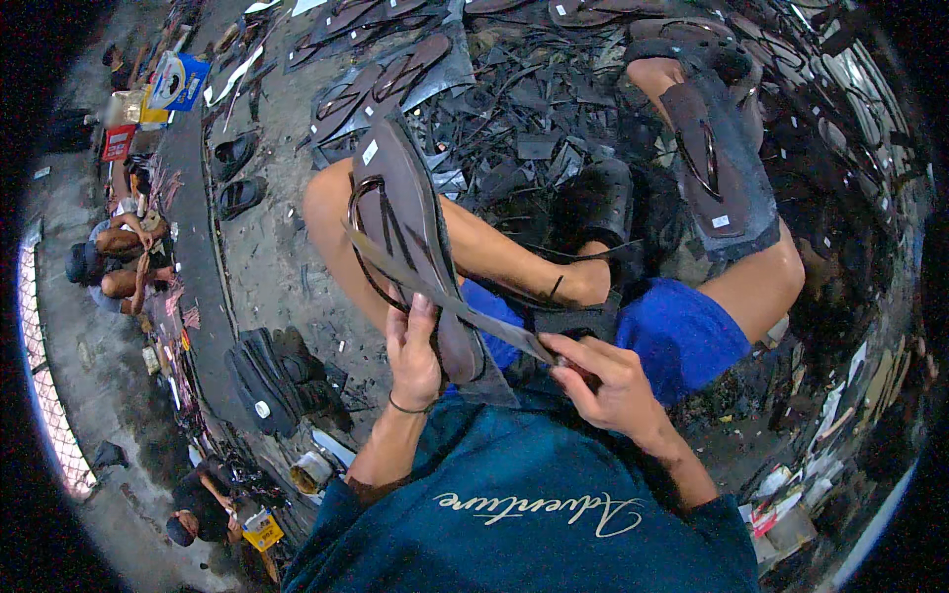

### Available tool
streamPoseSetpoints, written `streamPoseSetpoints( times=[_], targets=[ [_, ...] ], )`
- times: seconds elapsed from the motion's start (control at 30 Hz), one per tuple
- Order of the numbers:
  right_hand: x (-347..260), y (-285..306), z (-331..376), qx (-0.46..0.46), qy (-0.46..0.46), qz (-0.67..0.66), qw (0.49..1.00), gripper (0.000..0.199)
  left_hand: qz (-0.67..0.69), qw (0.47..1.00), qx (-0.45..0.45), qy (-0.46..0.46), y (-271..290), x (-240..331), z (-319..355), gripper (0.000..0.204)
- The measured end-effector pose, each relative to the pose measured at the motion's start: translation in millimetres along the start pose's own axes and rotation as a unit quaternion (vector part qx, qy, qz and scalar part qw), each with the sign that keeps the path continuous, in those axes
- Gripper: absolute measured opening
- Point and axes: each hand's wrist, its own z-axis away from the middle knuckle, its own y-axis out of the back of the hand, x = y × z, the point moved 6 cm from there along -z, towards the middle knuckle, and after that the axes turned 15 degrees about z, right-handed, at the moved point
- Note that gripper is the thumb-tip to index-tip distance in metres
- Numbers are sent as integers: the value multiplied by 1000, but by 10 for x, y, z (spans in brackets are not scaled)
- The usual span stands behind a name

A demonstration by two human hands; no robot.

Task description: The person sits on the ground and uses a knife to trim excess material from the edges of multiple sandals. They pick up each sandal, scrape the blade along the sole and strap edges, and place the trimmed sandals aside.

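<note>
From my end of the feed, I have the brown thong flip-flop (425, 237) raised over the person's lap, its toe pointing up and away, a small white label near the tip and glossy dark straps across it. The left hand (411, 348) is partly closed at its heel end, the thumb up against a long grey strip (476, 313) that slants across the footbed. The right hand (615, 387) is curled nearly shut near the strip's lower end, gripping something dark; I can't tell whether that is a handle, or whether the strip is blade or rubber. To the right I see a second flip-flop (706, 163) lying on an untrimmed grey sole sheet (753, 203) across the person's other leg, beyond the blue shorts (682, 336). Ahead of the lap, black offcuts (534, 99) cover the ground, with more brown flip-flops (415, 67) along the far side. Over on my left sit two black sandals (240, 198) and, farther out, a crouching co-worker (111, 265).
</note>
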Motion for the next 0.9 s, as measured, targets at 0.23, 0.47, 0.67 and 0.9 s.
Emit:
streamPoseSetpoints(
  times=[0.23,0.47,0.67,0.9],
  targets=[
    [-65,-156,-503,168,77,71,980,45,52,984,-79,154,-58,-30,7,51],
    [-55,-8,-1485,251,34,77,964,44,35,985,-91,144,-115,-75,310,53],
    [-128,127,-1370,16,-31,-229,973,39,-148,938,-314,-6,-155,174,315,42],
    [-456,407,-751,268,110,-29,957,34,61,984,-153,70,-206,793,-887,31]
  ],
)
